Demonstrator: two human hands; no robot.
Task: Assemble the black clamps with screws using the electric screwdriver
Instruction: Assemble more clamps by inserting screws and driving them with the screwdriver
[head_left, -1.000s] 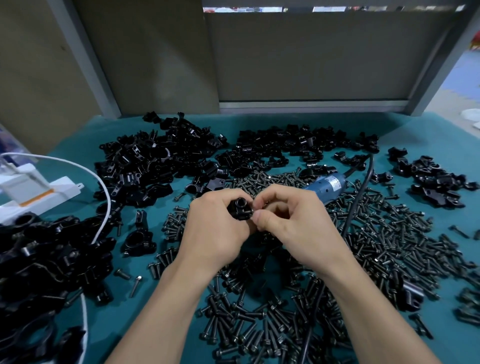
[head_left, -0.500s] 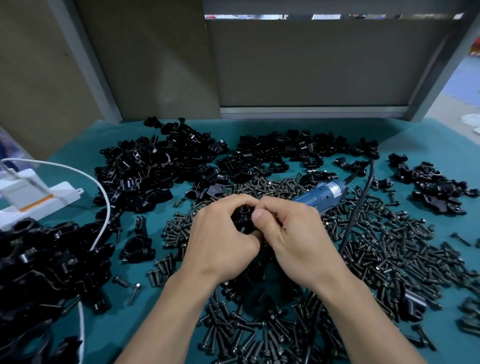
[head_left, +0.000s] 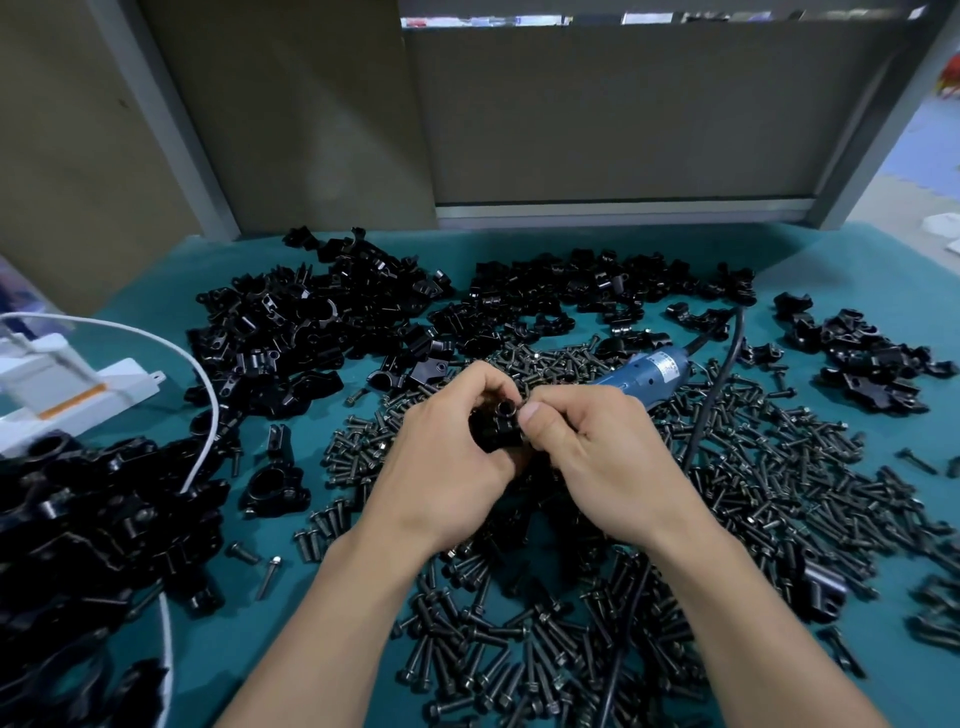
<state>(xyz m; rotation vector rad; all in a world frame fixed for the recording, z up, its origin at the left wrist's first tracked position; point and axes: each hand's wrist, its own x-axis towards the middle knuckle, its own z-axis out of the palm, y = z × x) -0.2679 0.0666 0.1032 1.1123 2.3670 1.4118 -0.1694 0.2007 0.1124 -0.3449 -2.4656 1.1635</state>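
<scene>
One black clamp (head_left: 496, 426) sits at centre, gripped by the curled left hand (head_left: 441, 467). The right hand (head_left: 587, 457) pinches its rim with thumb and forefinger; whether those fingers (head_left: 532, 415) also hold a screw is hidden. The glossy, rounded part could slip into the dark flanged screws (head_left: 779, 467) below. A blue cylindrical screwdriver (head_left: 644, 371) lies at one o'clock on the teal desk (head_left: 857, 270).

Light was dim and even, coming from overhead, with soft shadows on the teal tabletop (head_left: 841, 270). Faint glints showed on the screws (head_left: 779, 467). Wide-angle distortion curved the edges; the white device (head_left: 78, 389) at left was blurred.
</scene>
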